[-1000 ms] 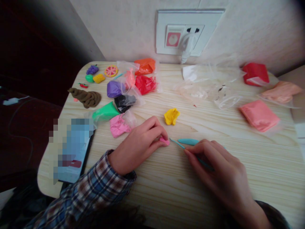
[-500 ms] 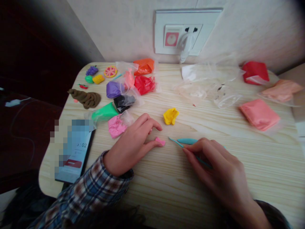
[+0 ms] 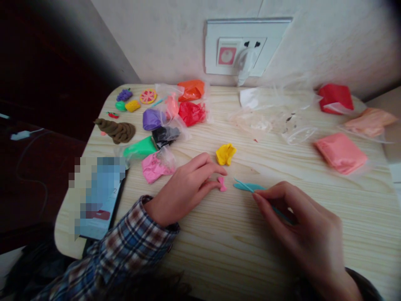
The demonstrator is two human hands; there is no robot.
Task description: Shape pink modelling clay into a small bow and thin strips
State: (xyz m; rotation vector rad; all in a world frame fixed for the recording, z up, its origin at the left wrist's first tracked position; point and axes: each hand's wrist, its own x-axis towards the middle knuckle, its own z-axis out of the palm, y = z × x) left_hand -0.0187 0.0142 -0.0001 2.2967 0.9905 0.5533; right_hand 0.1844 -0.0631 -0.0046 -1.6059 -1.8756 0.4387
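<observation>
A small pink clay bow (image 3: 222, 184), pinched narrow in its middle, is at the fingertips of my left hand (image 3: 188, 188). The thumb and index finger of that hand are apart, the thumb tip at the bow's edge; I cannot tell whether it touches. My right hand (image 3: 300, 221) grips a thin blue modelling tool (image 3: 244, 185) like a pen, its tip pointing left, short of the bow. Beneath that tool a wider blue modelling tool (image 3: 247, 187) lies on the table, partly hidden. Beyond the bow sits a crumpled lump of yellow clay (image 3: 225, 154).
Bagged clay lies left of centre, including a pink pack (image 3: 155, 167) and a green one (image 3: 140, 147). Brown coiled clay (image 3: 117, 130) and small clay fruits are at the far left, above a phone (image 3: 103, 200). Plastic bags (image 3: 275, 100) and a salmon pack (image 3: 341, 152) lie right.
My left fingers have parted from their pinch on the pink clay, which now shows as a bow. My right hand has drawn the thin tool slightly away to the right.
</observation>
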